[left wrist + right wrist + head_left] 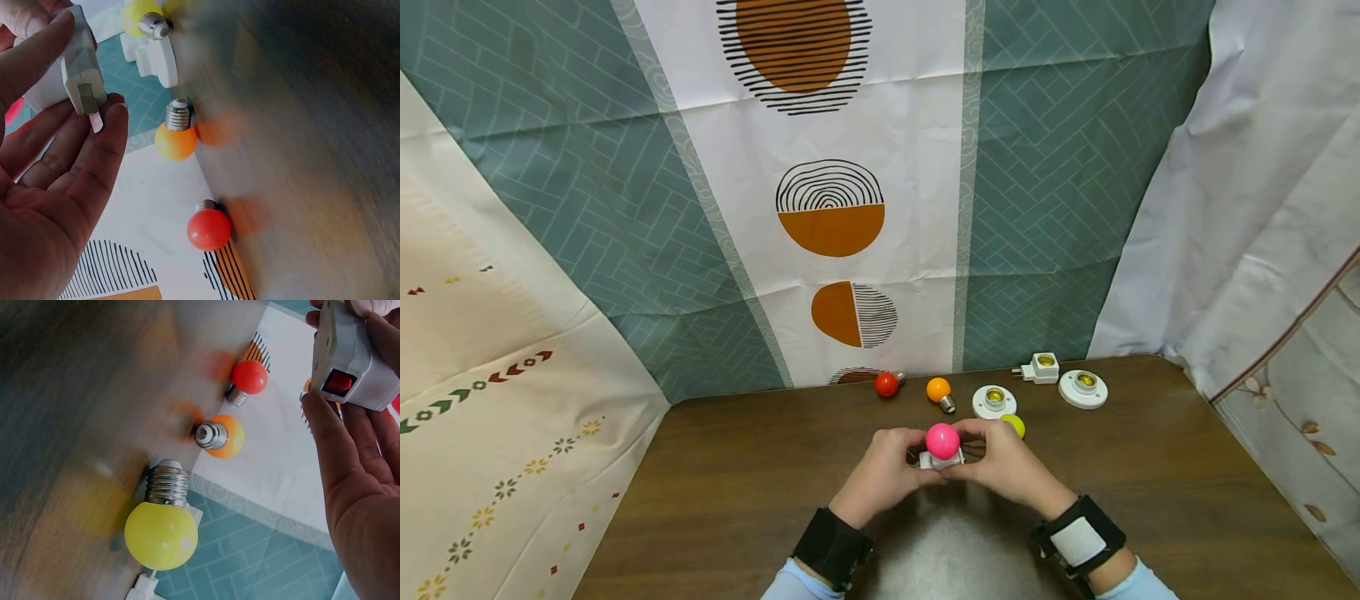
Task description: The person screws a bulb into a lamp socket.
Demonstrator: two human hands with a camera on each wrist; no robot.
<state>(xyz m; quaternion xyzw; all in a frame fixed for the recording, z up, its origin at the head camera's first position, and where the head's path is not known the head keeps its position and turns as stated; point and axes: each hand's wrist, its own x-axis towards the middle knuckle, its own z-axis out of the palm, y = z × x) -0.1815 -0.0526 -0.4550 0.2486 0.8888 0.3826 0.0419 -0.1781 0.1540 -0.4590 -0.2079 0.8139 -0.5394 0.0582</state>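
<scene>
A pink bulb point(942, 441) sits upright in a white plug-in lamp socket point(931, 461), which both hands hold above the table. My left hand point(886, 461) grips the socket's left side between thumb and fingers. In the left wrist view, flat metal prongs point(94, 119) stick out of the socket's end. The right hand point(1002, 461) grips the other side. A red rocker switch point(339, 382) shows on the socket in the right wrist view. A yellow bulb point(1013, 425) lies on the table just beyond the right hand, partly hidden by it in the head view.
Toward the table's back edge lie a red bulb point(887, 384) and an orange bulb point(937, 389). Right of them are a round white lamp holder point(982, 403), a second round holder point(1093, 397) and another plug-in socket point(1040, 371). Patterned cloth point(917, 208) hangs behind the table.
</scene>
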